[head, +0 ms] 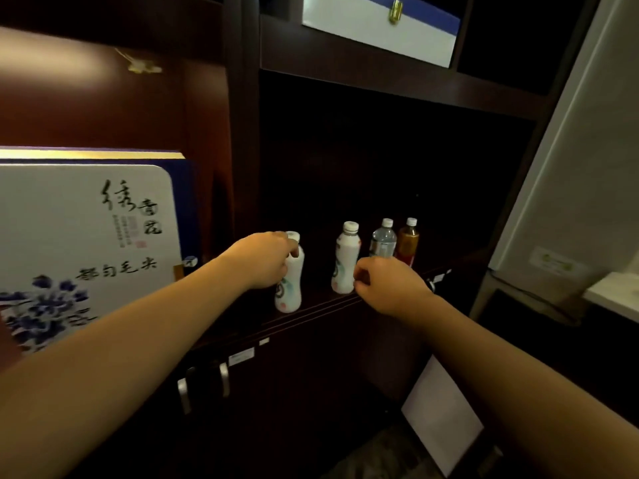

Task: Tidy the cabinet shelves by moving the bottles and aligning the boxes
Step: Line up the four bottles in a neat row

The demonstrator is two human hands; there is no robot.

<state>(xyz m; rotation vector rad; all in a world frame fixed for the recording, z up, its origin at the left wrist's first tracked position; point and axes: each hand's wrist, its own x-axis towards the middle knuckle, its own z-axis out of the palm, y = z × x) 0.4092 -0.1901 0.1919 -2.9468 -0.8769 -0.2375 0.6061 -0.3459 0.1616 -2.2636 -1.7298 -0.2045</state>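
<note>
On dark shelf (311, 311), waisted white bottle (290, 288), gripped

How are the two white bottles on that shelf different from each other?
The left white bottle leans and the left hand grips its neck; the right white bottle stands upright, with the right hand beside it, seemingly not holding. The left one sits nearer the shelf edge. Both share shape, white caps and printed labels.

Single head-worn wide-angle view, looking forward and down, close to dark cabinet shelf (311, 311); both forearms enter from 6 o'clock.
</note>
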